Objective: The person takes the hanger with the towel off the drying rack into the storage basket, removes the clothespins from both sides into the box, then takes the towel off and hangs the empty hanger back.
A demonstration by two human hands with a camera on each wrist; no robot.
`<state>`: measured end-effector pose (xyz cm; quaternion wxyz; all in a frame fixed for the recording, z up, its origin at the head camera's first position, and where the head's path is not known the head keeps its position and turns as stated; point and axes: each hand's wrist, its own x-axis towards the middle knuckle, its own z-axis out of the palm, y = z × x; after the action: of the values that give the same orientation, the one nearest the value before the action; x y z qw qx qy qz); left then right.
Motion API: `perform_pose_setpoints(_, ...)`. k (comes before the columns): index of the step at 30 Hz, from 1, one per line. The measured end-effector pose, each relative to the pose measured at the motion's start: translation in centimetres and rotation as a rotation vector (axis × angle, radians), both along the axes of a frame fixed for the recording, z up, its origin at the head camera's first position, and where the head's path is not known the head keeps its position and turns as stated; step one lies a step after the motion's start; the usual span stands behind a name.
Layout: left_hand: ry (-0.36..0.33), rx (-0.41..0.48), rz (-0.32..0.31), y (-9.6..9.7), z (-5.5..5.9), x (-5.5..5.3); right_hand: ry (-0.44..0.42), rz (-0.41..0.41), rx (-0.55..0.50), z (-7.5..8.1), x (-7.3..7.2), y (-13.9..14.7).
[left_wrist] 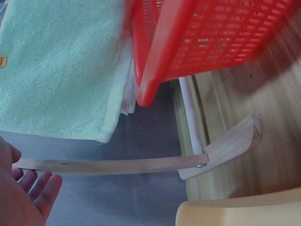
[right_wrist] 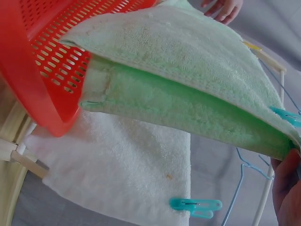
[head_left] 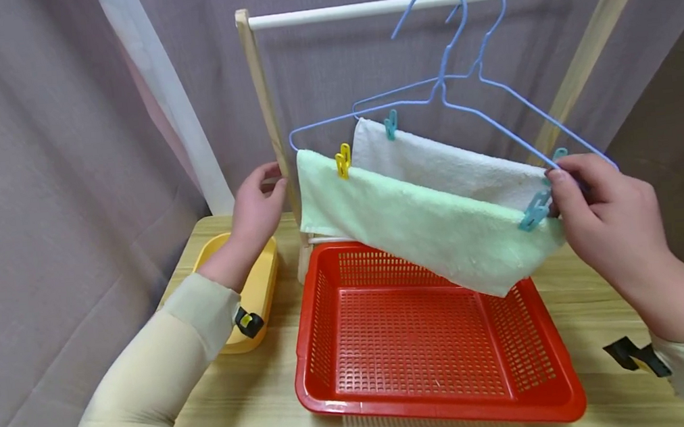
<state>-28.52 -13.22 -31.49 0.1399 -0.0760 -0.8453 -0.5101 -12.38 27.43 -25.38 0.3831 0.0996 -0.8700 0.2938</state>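
Note:
My right hand (head_left: 613,207) pinches the lower right end of the front blue clothes hanger (head_left: 363,111), right beside the green towel's corner. Folded over that hanger, the light green towel (head_left: 421,210) slants down to the right, with a yellow clothespin (head_left: 343,161) near its left end and a teal clothespin (head_left: 535,210) near its right. My left hand (head_left: 258,204) is at the rack's left wooden post (head_left: 269,104), its fingers relaxed and holding nothing. Behind hangs a white towel (right_wrist: 127,160) on a second blue hanger (head_left: 521,99), clipped with teal clothespins (right_wrist: 195,205).
Both hanger hooks are at the white rail (head_left: 324,15) of the rack. Below the towels, a red plastic basket (head_left: 445,413) stands on the wooden table (head_left: 261,410). A yellow tray (head_left: 267,267) sits at the left, partly behind my left forearm. Grey curtain (head_left: 69,163) hangs behind.

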Motion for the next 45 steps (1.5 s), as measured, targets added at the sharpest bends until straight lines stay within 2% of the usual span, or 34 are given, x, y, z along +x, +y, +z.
perform_pose_setpoints(3,-0.015,-0.013,-0.002,-0.3,0.1,0.6,0.009,0.004,-0.004,-0.3,0.4,0.2)
perform_pose_setpoints(8,0.006,-0.034,-0.027,-0.4,0.4,2.1,-0.009,0.002,0.004,-0.9,0.8,0.5)
perform_pose_setpoints(13,0.085,-0.086,-0.068,0.1,1.0,4.5,-0.012,-0.023,0.031,-1.3,1.1,0.7)
perform_pose_setpoints(17,0.170,-0.131,-0.113,0.9,1.6,6.2,0.001,-0.011,0.039,-1.4,1.3,0.9)
perform_pose_setpoints(22,0.264,-0.177,-0.188,2.1,2.5,7.8,0.030,0.017,0.047,-1.7,1.7,1.3)
perform_pose_setpoints(25,0.312,-0.251,-0.222,2.7,2.9,8.5,0.027,0.031,0.039,-2.0,1.9,1.6)
perform_pose_setpoints(31,0.434,-0.465,-0.250,3.5,3.1,9.1,0.031,0.058,0.058,-2.9,2.1,2.0)
perform_pose_setpoints(36,0.501,-0.585,-0.265,3.8,2.6,9.2,0.034,0.091,0.069,-3.7,2.2,2.2)
perform_pose_setpoints(40,0.504,-0.656,-0.293,4.1,2.1,9.2,0.023,0.122,0.070,-4.1,2.2,2.3)
perform_pose_setpoints(45,0.449,-0.707,-0.329,4.3,1.6,9.2,0.039,0.163,0.095,-4.6,2.3,2.5)
